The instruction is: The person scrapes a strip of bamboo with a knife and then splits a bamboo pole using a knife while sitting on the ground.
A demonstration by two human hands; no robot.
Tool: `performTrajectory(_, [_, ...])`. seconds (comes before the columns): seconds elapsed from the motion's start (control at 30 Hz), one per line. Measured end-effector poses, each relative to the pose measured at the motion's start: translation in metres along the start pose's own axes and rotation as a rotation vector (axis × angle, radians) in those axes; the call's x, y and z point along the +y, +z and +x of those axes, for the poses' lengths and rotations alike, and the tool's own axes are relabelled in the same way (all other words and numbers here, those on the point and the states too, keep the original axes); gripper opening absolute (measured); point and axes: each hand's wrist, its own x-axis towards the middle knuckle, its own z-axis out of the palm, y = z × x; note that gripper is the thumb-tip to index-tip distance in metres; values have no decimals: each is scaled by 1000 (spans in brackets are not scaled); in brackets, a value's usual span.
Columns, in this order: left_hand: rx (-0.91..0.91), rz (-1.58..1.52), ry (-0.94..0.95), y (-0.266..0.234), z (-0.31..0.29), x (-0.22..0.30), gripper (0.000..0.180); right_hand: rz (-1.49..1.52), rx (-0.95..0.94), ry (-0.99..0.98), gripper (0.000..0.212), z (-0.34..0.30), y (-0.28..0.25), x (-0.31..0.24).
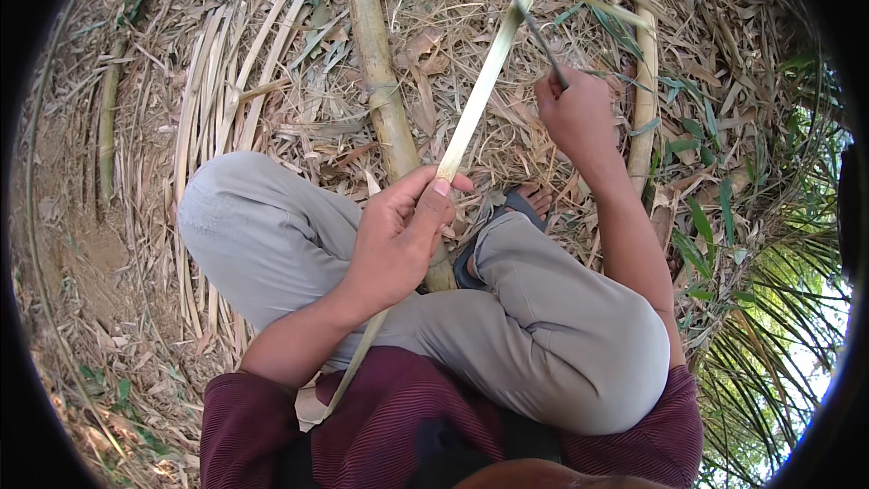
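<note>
My left hand (403,226) pinches a long pale bamboo strip (482,91) between thumb and fingers. The strip slants up to the far top edge, and its tail runs back under my left forearm toward my lap. My right hand (579,113) is closed around the near end of a knife (532,27), whose thin dark blade points up and left. The blade crosses the strip near the top of the view. Its handle is hidden in my fist.
Beside my left knee lies a bundle of split bamboo strips (213,100). A thick bamboo pole (376,54) runs from the far edge to between my legs, and another pole (643,72) lies to the right. Dry leaves and shavings cover the ground. Green foliage (769,308) stands at right.
</note>
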Motion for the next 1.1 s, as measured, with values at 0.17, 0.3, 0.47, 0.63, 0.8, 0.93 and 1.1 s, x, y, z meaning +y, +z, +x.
performTrajectory(0.17, [48, 203, 63, -6, -4, -10, 26, -34, 2, -296, 15, -8, 9, -27])
performTrajectory(0.3, [-25, 253, 96, 8, -9, -12, 25, -247, 200, -56, 17, 90, 1, 104])
performTrajectory(0.47, [-7, 32, -13, -9, 1, -8, 26, -38, 258, 48, 22, 88, 5, 76])
performTrajectory(0.63, [-36, -58, -135, -11, -4, 0, 27, 163, 132, 66, 30, 42, 15, 32])
performTrajectory(0.8, [-48, -125, -206, -17, -5, 14, 28, 762, 16, 256, 37, 18, 11, -1])
performTrajectory(0.93, [-56, -110, -193, -20, -7, 18, 29, 1081, -118, 382, 43, 13, -6, -33])
performTrajectory(1.1, [-146, -31, -199, -24, -6, 16, 27, 1071, -32, 288, 38, 21, -9, -41])
